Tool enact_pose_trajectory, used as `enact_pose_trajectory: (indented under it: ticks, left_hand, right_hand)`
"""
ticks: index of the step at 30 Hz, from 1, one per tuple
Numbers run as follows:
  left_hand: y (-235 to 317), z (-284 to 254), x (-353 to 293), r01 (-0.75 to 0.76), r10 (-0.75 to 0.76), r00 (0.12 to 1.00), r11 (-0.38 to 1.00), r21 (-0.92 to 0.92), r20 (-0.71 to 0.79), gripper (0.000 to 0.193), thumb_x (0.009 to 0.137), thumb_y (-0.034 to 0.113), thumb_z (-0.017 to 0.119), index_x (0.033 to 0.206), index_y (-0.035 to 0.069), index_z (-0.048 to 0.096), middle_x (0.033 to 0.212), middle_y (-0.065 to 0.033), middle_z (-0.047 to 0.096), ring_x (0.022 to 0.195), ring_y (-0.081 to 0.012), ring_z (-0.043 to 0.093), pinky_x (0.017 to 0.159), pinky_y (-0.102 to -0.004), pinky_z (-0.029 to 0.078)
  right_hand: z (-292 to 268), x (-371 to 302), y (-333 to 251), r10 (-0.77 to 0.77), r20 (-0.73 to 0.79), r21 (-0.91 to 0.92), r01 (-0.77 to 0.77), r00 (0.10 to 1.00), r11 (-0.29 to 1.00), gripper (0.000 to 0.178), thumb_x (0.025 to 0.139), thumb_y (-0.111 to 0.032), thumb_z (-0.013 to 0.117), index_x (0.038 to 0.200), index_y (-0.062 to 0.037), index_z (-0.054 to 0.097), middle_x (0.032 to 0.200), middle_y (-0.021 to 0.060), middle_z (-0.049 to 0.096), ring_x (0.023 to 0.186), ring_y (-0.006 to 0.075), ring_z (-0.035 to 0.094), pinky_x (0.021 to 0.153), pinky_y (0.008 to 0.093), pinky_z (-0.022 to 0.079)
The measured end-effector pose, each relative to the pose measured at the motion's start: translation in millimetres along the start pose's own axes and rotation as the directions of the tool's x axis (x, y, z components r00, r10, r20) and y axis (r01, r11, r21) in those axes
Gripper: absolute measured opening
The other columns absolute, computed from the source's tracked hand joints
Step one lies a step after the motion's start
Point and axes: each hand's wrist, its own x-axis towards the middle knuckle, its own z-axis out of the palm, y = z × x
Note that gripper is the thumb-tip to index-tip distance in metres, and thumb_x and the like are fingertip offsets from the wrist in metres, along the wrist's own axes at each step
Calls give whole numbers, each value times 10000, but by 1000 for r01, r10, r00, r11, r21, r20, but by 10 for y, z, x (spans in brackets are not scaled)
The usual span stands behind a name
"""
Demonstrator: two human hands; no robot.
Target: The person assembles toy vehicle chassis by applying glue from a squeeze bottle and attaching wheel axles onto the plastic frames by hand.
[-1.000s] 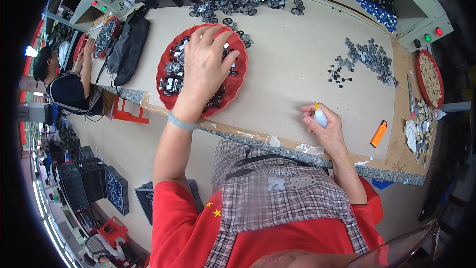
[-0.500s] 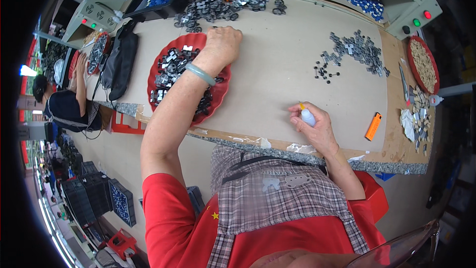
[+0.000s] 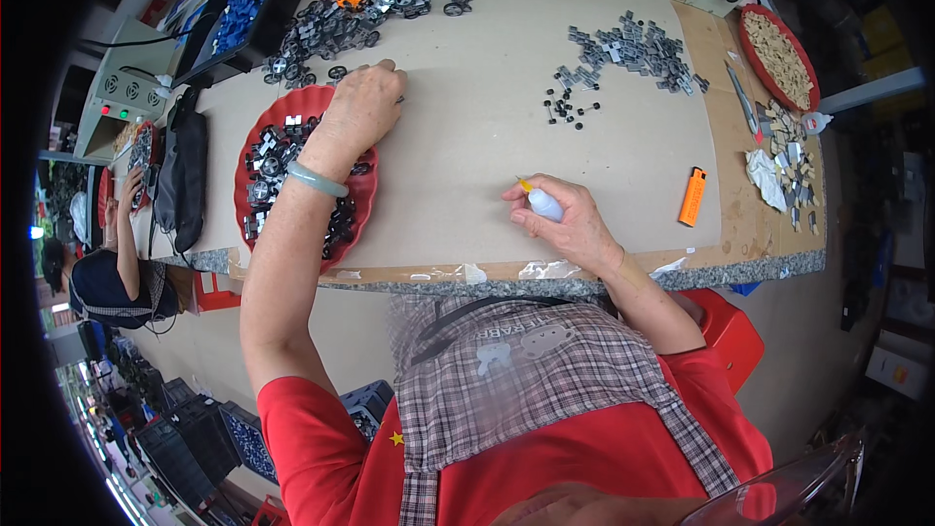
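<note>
White bottle (image 3: 547,206): small, rounded, yellow tip (image 3: 526,185) aimed toward eleven o'clock; at the worktop's (image 3: 467,156) five o'clock.
Right hand (image 3: 563,217): fingers curled round the bottle, gripping it.
Left hand (image 3: 365,102): fingers bent, over the tray's one o'clock side; cannot tell whether it holds anything.
Red tray (image 3: 366,206): scalloped, at the bottle's nine o'clock, heaped with black-and-grey wheeled pieces (image 3: 265,191).
Orange lighter (image 3: 692,197): right hand's three o'clock.
</note>
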Motion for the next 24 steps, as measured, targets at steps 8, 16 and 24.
enact_pose_trajectory:
  ticks: [8,16,24]
  left_hand:
    - [277,-394,-129,146,-176,984,704,-695,28,183,785,98,634,934,-8,621,989,-128,633,840,-231,623,763,-339,485]
    - [971,-61,-837,99,-41,975,-798,-595,217,393,893,220,606,1187,-21,505,1193,-207,567,1024,-255,616,845,-349,543]
    - [1424,258,-1083,104,43,965,-968,-230,258,374,905,243,573,1201,35,480,1239,-225,486,1116,-381,528,844,-441,556]
  right_hand:
    - [-186,-2,-57,63,-139,183,-37,988,982,150,859,-92,661,993,-25,657,869,-2,629,760,57,566,648,217,492]
    - [-889,406,-55,-423,-383,-628,104,821,771,168,789,-18,641,957,-19,654,918,88,652,789,267,640,714,318,508]
    - [-972,513,81,-395,-194,-795,92,898,599,147,770,-7,625,914,-26,651,964,94,648,827,318,638,723,375,514]
